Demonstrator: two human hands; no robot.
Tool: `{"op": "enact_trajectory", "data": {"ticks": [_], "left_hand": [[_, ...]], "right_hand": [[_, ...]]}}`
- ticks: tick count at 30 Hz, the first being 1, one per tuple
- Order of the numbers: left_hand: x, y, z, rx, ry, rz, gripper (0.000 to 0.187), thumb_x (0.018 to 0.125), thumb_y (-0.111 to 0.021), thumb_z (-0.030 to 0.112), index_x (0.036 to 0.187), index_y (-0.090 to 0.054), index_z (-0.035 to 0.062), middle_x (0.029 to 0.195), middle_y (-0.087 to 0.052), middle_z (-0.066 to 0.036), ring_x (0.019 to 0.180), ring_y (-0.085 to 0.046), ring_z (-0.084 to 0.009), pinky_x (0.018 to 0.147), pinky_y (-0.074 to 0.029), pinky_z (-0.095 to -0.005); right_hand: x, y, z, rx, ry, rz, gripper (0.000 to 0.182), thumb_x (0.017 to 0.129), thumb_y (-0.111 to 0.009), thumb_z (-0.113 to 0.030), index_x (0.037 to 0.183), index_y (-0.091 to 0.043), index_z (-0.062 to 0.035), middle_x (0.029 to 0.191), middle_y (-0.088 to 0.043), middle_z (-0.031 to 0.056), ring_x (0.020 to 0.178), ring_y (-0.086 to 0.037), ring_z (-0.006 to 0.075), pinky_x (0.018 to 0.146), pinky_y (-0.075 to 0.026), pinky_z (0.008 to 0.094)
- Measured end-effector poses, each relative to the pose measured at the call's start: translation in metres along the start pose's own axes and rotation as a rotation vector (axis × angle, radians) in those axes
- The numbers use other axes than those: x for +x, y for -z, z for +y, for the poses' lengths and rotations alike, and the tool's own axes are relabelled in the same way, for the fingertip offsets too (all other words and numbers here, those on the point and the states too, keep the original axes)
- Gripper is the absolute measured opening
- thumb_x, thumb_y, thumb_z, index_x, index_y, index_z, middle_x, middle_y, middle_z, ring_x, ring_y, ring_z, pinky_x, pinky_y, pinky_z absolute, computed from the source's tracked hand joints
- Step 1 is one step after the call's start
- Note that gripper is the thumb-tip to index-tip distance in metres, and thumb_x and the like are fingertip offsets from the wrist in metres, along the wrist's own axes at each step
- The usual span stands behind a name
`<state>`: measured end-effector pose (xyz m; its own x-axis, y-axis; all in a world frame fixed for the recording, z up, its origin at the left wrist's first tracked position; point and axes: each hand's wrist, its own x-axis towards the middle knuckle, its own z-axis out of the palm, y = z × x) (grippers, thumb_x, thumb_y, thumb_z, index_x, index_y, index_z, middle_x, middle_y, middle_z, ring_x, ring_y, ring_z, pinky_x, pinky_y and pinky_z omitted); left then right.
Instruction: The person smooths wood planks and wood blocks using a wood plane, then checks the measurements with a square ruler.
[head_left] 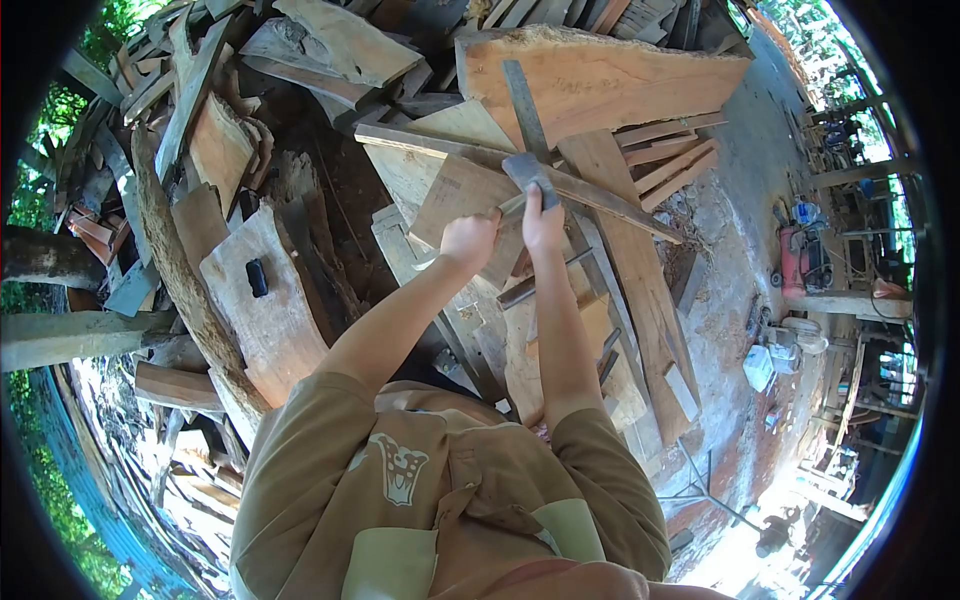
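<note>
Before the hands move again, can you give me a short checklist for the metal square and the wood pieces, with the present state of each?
1. Right hand grips the grey metal carpenter's square: ok.
2. Left hand presses on the flat pale wood board: ok.
3. Long blade of the square lies flat across the large brown slab: cannot tell.
4. Board rests steady on the pile of loose planks: cannot tell.
5. Fingers clear of the blade's edge: cannot tell.
</note>
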<state>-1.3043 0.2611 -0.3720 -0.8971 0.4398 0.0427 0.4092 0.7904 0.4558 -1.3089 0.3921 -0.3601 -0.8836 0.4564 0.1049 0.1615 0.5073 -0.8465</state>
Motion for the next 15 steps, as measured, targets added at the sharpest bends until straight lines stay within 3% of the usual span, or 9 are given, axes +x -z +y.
{"op": "enact_trajectory", "data": {"ticks": [3, 5, 8, 10, 15], "left_hand": [[0.0, 0.001, 0.001, 0.013, -0.014, 0.012, 0.017, 0.079, -0.052, 0.022, 0.09, -0.051, 0.0089, 0.064, -0.059, -0.013, 0.057, -0.06, -0.0306, 0.05, -0.049, -0.0404], [0.0, 0.002, 0.0, 0.011, -0.009, 0.03, 0.017, 0.079, -0.053, 0.021, 0.09, -0.051, 0.009, 0.064, -0.059, -0.013, 0.058, -0.06, -0.0304, 0.05, -0.049, -0.0403], [0.004, 0.003, -0.001, -0.023, 0.013, 0.002, 0.017, 0.079, -0.053, 0.021, 0.09, -0.051, 0.0088, 0.064, -0.059, -0.013, 0.058, -0.061, -0.0302, 0.05, -0.049, -0.0397], [0.003, 0.001, 0.001, -0.015, 0.026, -0.005, 0.017, 0.079, -0.053, 0.022, 0.089, -0.051, 0.0088, 0.065, -0.059, -0.013, 0.059, -0.061, -0.0307, 0.051, -0.049, -0.0401], [0.003, 0.003, 0.005, -0.002, 0.049, -0.045, 0.017, 0.079, -0.052, 0.022, 0.089, -0.051, 0.0085, 0.067, -0.06, -0.014, 0.06, -0.061, -0.0316, 0.053, -0.049, -0.0415]], "right_hand": [[0.003, -0.004, 0.013, -0.069, -0.024, 0.045, 0.046, 0.086, -0.042, -0.038, 0.089, -0.058, 0.0049, 0.08, -0.058, 0.0268, 0.08, -0.056, 0.0416, 0.07, -0.044, 0.0406], [0.0, 0.001, 0.012, -0.171, -0.108, -0.038, 0.048, 0.086, -0.042, -0.039, 0.092, -0.057, 0.0054, 0.085, -0.058, 0.0275, 0.084, -0.055, 0.0412, 0.073, -0.043, 0.0406], [-0.006, 0.001, 0.025, -0.024, -0.056, -0.031, 0.049, 0.085, -0.044, -0.04, 0.094, -0.057, 0.0061, 0.095, -0.056, 0.0281, 0.091, -0.053, 0.0403, 0.078, -0.041, 0.0416], [-0.011, 0.0, 0.029, -0.019, 0.074, 0.123, 0.047, 0.084, -0.048, -0.039, 0.093, -0.057, 0.0061, 0.1, -0.053, 0.0271, 0.094, -0.052, 0.0391, 0.081, -0.039, 0.0416], [-0.016, 0.012, 0.021, 0.105, 0.026, 0.064, 0.042, 0.083, -0.05, -0.036, 0.087, -0.058, 0.0048, 0.096, -0.054, 0.0252, 0.089, -0.052, 0.0373, 0.081, -0.04, 0.0407]]}}
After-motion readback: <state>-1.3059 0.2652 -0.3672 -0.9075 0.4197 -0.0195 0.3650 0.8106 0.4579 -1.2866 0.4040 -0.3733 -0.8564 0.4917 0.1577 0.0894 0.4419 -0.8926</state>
